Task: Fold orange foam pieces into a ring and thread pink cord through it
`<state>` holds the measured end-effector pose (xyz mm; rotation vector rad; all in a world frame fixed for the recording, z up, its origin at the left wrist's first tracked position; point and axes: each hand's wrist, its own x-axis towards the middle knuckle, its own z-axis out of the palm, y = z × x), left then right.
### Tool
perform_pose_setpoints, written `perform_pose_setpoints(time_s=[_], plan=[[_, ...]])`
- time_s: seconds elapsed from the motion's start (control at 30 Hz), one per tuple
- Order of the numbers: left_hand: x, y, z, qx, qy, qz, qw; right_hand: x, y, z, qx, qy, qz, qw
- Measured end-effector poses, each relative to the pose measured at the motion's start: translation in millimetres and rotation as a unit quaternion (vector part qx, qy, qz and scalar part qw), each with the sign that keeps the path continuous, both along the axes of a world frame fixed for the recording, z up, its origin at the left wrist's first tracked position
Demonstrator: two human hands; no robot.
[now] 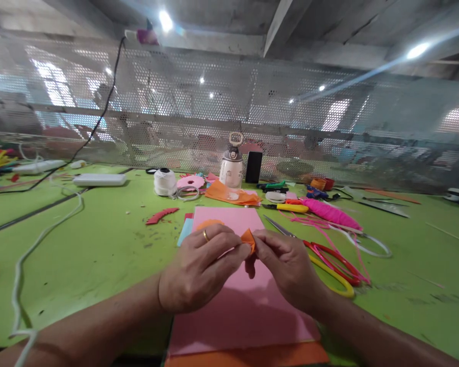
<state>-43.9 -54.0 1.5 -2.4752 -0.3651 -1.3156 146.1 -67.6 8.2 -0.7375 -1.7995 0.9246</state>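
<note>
Left hand [202, 267] and right hand [290, 265] pinched orange paper [248, 237] over the pink sheet [245, 316] (apparently folding); next move seemingly required steadiness.

No text, label, brand, number or sign can be read.
</note>
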Motion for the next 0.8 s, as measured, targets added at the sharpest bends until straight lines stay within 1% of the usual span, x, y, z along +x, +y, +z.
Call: perform_pose_setpoints(time_s=[0.1, 0.2, 0.27, 0.37, 0.43, 0.5, 0.57, 0.63, 0.73, 0.8], plan=[[3, 4, -5.2, -0.038, -0.027, -0.010, 0.999, 1, 1, 0.0, 0.015, -0.015, 0.000, 1.000], [7, 7, -8.1, -0.102, -0.074, -0.030, 0.992, 2, 3, -2.0, 0.026, -0.038, -0.015, 0.999], [10, 9, -7.1, -0.148, -0.091, -0.044, 0.984, 4, 5, -3.4, 0.041, -0.062, -0.023, 0.997], [12, 11, -4.3, -0.214, -0.098, -0.046, 0.971, 7, 7, -4.0, 0.067, -0.111, -0.017, 0.991], [14, 12, -4.5, -0.271, -0.104, -0.045, 0.956, 10, 8, -3.0, 0.077, -0.145, -0.018, 0.986], [15, 13, -7.4, -0.352, -0.117, -0.059, 0.927, 12, 8, -1.3, 0.078, -0.168, -0.025, 0.982], [16, 14, -11.5, -0.433, -0.137, -0.081, 0.887, 12, 9, 0.6, 0.064, -0.175, -0.021, 0.982], [17, 15, -14.5, -0.481, -0.146, -0.096, 0.859, 12, 9, 2.1, 0.028, -0.165, -0.002, 0.986], [18, 15, -15.2, -0.500, -0.131, -0.103, 0.850, 11, 10, 2.3, -0.041, -0.131, 0.028, 0.990], [17, 14, -14.1, -0.503, -0.131, -0.098, 0.849, 11, 11, 1.2, -0.069, -0.114, 0.035, 0.990]])
